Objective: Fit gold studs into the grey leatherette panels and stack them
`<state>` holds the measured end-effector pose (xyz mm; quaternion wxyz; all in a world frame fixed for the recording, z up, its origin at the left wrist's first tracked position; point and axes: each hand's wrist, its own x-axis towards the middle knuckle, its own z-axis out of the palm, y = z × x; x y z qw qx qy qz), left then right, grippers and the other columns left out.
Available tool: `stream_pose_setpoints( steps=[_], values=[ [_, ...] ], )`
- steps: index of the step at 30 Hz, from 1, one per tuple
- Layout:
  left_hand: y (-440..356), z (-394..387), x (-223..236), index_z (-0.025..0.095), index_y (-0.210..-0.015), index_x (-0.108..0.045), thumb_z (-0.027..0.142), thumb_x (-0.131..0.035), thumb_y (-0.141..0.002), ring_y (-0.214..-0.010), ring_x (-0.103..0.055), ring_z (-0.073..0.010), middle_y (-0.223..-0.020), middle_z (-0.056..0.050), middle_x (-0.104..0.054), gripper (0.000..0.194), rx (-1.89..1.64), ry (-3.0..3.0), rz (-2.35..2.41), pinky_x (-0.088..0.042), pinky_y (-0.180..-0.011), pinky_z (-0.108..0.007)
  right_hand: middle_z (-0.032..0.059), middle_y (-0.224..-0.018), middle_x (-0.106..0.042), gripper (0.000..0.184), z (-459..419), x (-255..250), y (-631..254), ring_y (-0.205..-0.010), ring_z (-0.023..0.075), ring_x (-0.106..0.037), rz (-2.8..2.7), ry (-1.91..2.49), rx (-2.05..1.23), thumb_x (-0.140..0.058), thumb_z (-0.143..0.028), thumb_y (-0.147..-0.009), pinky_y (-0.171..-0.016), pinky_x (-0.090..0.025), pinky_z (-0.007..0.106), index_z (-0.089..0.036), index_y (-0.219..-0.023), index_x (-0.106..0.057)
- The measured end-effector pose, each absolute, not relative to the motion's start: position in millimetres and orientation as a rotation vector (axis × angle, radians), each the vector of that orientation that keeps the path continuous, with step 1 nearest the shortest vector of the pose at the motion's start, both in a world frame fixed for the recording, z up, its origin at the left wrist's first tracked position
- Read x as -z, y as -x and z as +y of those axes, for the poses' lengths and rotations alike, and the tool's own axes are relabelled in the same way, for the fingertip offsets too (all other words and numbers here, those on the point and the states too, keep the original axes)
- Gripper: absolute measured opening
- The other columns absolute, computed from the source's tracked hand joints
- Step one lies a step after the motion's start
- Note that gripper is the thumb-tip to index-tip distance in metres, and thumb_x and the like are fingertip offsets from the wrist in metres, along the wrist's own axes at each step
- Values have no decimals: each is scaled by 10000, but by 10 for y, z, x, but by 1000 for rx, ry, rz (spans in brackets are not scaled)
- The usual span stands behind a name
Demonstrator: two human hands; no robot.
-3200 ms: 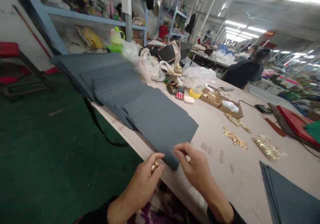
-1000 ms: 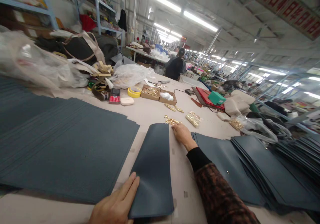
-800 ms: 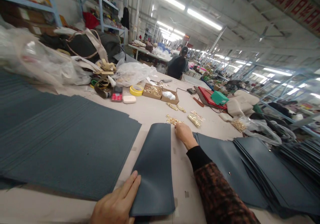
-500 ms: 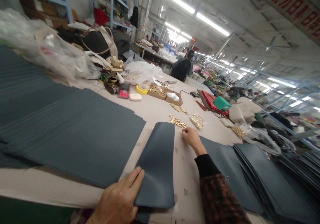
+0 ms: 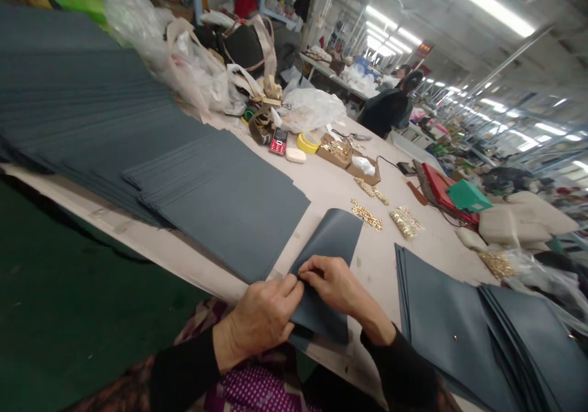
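Taking the folded sheet (image 5: 331,231) of dark blue-grey material as our landmark, we find it lying on the pale table (image 5: 321,182), close to the near edge, doubled over into a soft bend along its left side. At this bend we see both bare hands meeting. Our left hand (image 5: 264,311) is closed, fingers curled together, and pinches the left side of the folded sheet. Our right hand (image 5: 337,286) lies over the folded sheet, thumb and forefinger drawn together on a small gold-coloured piece (image 5: 301,273); the fingers hide most of it, so we cannot tell its shape. The fingertips of the two hands almost touch.

Left of the folded sheet, and apart from it, we note a broad, overlapping stack of similar sheets (image 5: 229,204). To its right we note a second group of sheets (image 5: 441,308), the foremost bearing a small shiny fitting (image 5: 455,338). Just beyond its far end lie loose gold pieces (image 5: 366,214), with a clear bag of gold pieces (image 5: 404,223) to their right. Farther beyond the folded sheet we observe two small cardboard boxes (image 5: 334,157), a yellow tape roll (image 5: 307,147) and a red phone (image 5: 278,142).
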<state>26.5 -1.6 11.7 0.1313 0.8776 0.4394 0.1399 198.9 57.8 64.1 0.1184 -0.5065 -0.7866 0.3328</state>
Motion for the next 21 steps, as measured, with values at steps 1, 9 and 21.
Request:
stream_pose_setpoints(
  steps=[1,9,21],
  values=[
    [-263,-18,-121,148,-1166,-542,162,-544,-711,-849,-638,-257,-1025,-78,-637,456,-411,-2551,1274,-554,-690,-388,12,-800,-733,148,591,-627,-1972,-725,139,-651,-2312,1489,-981,-576,-143,-838,-691,-463,244,-183,-807,-715],
    [-247,-13,-118,149,-1154,-542,168,-565,-709,-833,-637,-236,-1068,-93,-650,446,-419,-2559,1273,-526,-656,-341,14,-718,-715,142,614,-577,-2073,-632,141,-630,-2233,1659,-1000,-560,-173,-840,-584,-434,238,-177,-805,-697],
    [-248,-26,-64,110,-1247,-532,144,-519,-685,-950,-667,-260,-1369,-164,-554,563,-475,-2568,1302,-556,-721,-362,-6,-678,-670,132,604,-491,-2101,-579,118,-580,-2117,1578,-1149,-562,-213,-851,-553,-436,221,-176,-826,-687]
  ],
)
